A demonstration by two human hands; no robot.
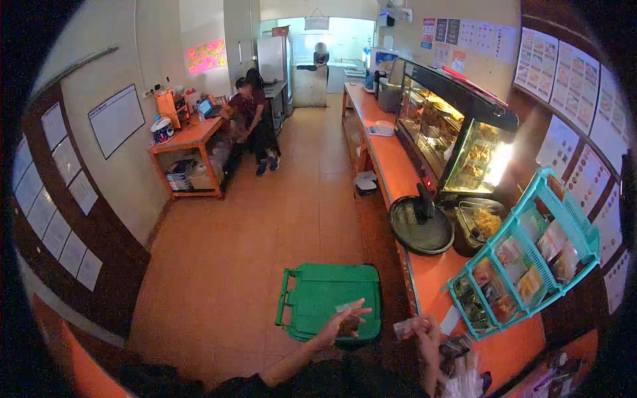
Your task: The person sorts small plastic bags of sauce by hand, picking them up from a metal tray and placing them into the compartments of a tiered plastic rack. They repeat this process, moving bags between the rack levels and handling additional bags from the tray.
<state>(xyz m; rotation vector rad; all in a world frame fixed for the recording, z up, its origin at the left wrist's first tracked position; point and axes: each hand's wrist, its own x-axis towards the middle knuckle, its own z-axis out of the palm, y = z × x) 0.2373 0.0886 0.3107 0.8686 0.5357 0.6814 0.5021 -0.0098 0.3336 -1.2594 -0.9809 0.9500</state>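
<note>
My left hand (340,326) is over the green bin lid (328,285), palm turned up and fingers spread apart. A small pale strip (346,306) shows beside its fingertips, overlapping the lid in this view. At the counter's edge my right hand (428,331) pinches a small clear plastic packet (403,328) with something dark in it. Just right of that hand stands a turquoise tiered rack (517,249), its compartments filled with packets and sachets. Below the same hand, clear plastic-wrapped pieces (464,378) lie in a pile.
Along the right runs an orange counter (424,268) with a round dark tray (421,225), a wire basket of fried food (484,222) and a lit glass food warmer (458,126). A person (249,116) sits by an orange table (189,136); another person (320,56) is far back.
</note>
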